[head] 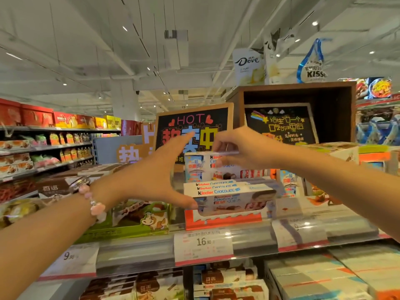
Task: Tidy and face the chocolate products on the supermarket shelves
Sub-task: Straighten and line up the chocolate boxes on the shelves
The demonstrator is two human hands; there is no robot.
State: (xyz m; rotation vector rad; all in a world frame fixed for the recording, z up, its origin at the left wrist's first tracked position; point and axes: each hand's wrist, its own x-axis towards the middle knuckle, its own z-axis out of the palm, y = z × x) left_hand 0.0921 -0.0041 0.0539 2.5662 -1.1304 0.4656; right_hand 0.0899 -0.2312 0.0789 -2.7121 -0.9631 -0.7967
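1. The shelf (138,251) runs across the lower half of the view, its front rail carrying price tags, one of which, at 6 o'clock, reads 16.90 (203,241).
2. A wooden display box (346,113) stands at 2 o'clock with a chalkboard sign inside; a second chalkboard sign (192,126), marked HOT, leans just left of it at 12 o'clock.
3. A green tray of cow-printed bars (138,219) sits at 7 o'clock on the shelf.
4. An orange display tray (223,220) near the centre holds a stack of Kinder Chocolate boxes (229,197).
5. The left hand (155,176), a pink bead bracelet (95,204) at its wrist, is spread with straight fingers, the thumb tip touching the stack's left end.
6. The right hand (242,146) at 1 o'clock pinches the top edge of an upright Kinder box (207,165), which stands behind the stack.
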